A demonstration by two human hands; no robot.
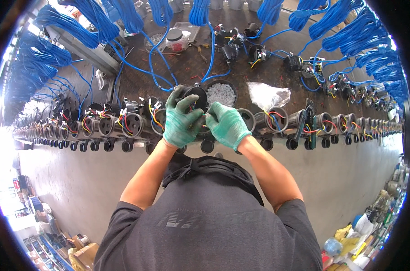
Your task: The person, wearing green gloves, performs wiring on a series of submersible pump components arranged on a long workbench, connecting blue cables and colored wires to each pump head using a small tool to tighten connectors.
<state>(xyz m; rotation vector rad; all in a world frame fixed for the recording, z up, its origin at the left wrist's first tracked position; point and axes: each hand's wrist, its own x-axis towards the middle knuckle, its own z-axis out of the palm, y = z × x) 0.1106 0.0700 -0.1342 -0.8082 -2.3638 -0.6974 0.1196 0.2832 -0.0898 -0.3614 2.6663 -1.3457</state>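
My left hand, in a green glove with darkened fingertips, is closed around a black round part with a blue cable running to it. Close beside it, my right hand, gloved in green too, has its thumb and fingers pinched together. Thin coloured wire shows between the hands, but what the right fingertips hold is too small to make out. Just beyond them sits a dark bowl of small white pieces. Below the hands runs a row of dark cylindrical housings, several with coloured wires sticking out.
Coiled blue cables hang along the far side. Black wired parts lie on the dark bench, with a lidded jar and a clear plastic bag. Pliers stand among the housings to the right. A metal post rises at left.
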